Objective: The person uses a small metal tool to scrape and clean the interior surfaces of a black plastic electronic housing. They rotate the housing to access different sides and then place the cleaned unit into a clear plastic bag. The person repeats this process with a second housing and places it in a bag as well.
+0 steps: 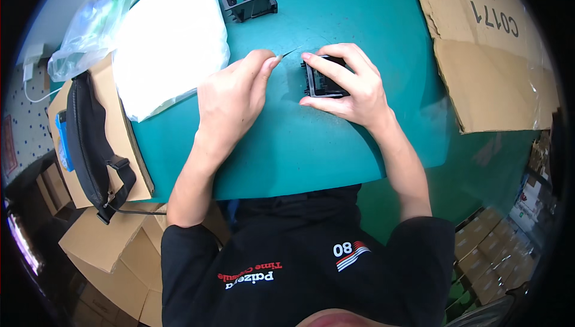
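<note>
Over the green table, my left hand is closed, pinching a thin, pointed dark tool between thumb and fingers. Its tip points right, toward the part in my other hand; whether it is a blade or tweezers I cannot tell. My right hand grips a black box-shaped plastic housing from the right, fingers over the far edge and thumb along the near one. Part of the housing is hidden under that hand. A small gap lies between tool tip and housing.
Another black plastic housing stands farther back. White plastic bag and clear bag lie at left, near a black waist bag on cardboard. A large cardboard box occupies the right side; more cartons stand lower right.
</note>
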Demonstrator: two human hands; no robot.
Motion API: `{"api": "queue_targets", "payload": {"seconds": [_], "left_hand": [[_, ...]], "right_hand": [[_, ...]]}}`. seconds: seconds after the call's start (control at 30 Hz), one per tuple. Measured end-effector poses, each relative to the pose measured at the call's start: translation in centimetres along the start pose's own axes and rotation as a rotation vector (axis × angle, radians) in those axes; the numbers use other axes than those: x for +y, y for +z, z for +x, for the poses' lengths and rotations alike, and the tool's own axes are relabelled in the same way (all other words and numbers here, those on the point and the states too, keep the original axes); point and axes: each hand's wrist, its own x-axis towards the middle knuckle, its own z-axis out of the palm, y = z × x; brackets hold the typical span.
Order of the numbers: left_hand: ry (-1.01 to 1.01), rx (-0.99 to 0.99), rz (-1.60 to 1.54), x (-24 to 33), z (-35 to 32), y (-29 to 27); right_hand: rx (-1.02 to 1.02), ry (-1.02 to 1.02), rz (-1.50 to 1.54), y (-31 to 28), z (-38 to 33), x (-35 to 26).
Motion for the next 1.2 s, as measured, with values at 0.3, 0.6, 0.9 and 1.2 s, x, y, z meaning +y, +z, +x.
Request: {"api": "queue_targets", "payload": {"seconds": [0.3,0.6,0.9,1.2], "left_hand": [[-0.033,-0.022,-0.204,0.1,-0.3,0.5],[-0.057,-0.073,-0.203,0.4,-0.4,0.3],[0.075,-0.051,-0.369,0.9,-0.9,1.0],[0.080,-0.150,-0.313,1.6,-0.9,-0.2]], "right_hand": [[0.020,-0.038,0.020,0.2,-0.3,0.2],[0.044,0.129,0.201,0.3,-0.6,0.2],[0.118,0.434,1.121,0.8,-1.4,-0.8],[0.087,0.400,1.172,0.9,-1.8,-0.7]]}}
